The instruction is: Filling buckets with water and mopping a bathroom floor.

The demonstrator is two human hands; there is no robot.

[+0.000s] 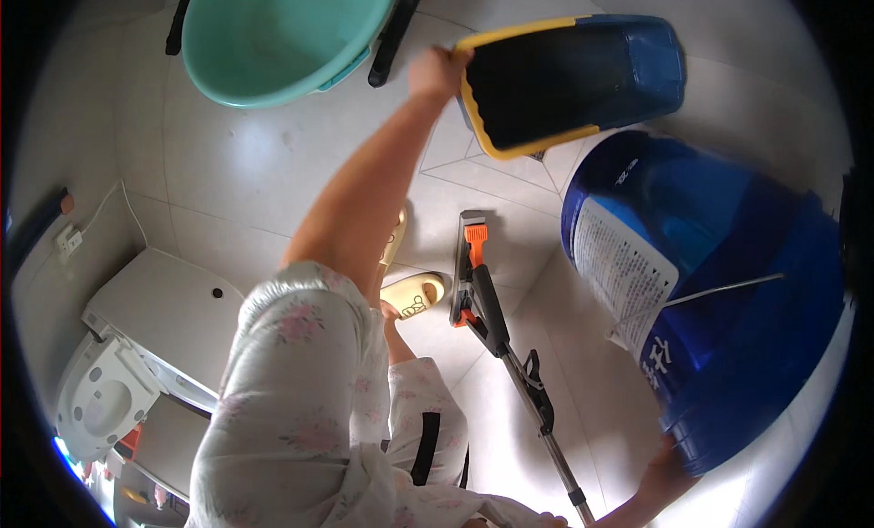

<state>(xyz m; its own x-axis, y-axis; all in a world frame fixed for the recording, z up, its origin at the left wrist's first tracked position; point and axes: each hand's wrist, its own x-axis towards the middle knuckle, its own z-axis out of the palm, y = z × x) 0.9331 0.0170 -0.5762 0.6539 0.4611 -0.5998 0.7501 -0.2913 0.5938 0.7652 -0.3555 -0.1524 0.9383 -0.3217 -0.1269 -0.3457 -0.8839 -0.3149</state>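
Observation:
At the upper middle, my left hand (435,73) is closed on the yellow rim of a rectangular tub (635,64). The tub is dark inside, with a blue wall at its far right end. On the right a large blue plastic bucket (728,191) looms close, tilted, with a white printed label and a thin metal handle. My right hand (669,469) grips the bucket's ridged edge at the lower right; part of its fingers are hidden behind the bucket. Between my arms stands a sponge mop (492,309) with orange clips and a metal pole.
A round turquoise basin (300,68) sits at the upper left, beside a black stand leg (398,36). The toilet (100,401) is at the lower left, near a wall socket (68,242). My feet wear yellow slippers (411,297) on grey floor tiles. A drain shows under the tub's edge.

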